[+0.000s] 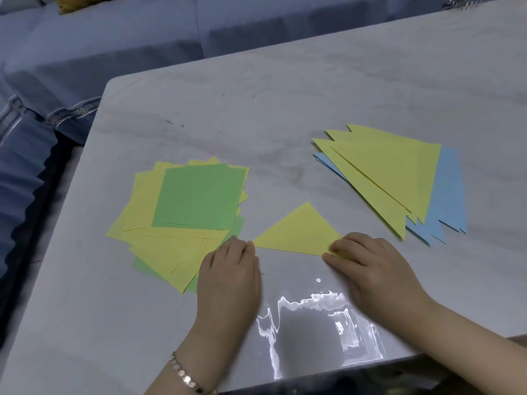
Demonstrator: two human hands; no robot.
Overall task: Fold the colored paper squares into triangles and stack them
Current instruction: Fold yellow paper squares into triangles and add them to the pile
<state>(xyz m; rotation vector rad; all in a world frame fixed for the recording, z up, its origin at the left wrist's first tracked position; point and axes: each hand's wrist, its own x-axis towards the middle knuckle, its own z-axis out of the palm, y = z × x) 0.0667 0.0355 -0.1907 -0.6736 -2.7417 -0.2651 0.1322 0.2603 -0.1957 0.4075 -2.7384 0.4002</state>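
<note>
Yellow triangle [299,232] flat on the marble table [285,95], between both hands, just short of the near edge. Long folded edge at the near side, running from about 9 o'clock to a little past 3 o'clock, dipping slightly toward the right. Apex pointing away toward 12 o'clock, tilted a touch to 1.

Left hand [231,277] palm down at the triangle's 9 o'clock tip, fingers together and curled; resting partly over the near corner of the pile of squares [182,215]. Contact with the tip itself hard to tell. Bracelet [185,377] on that wrist.

Right hand [373,269] palm down at the 4 o'clock corner, fingertips [336,249] pressed onto the paper there, with a small bit of yellow bunched beneath. Hands apart, one at each end of the long edge; neither seen clamped around anything.

Pile of squares at 9 o'clock of the triangle: loose, fanned, yellow and green, a green sheet on top. Stack of folded triangles [399,178] at 2 o'clock: yellow over blue, long edges running from 10 toward 4 o'clock. Blue sofa [114,38] beyond the far table edge.
</note>
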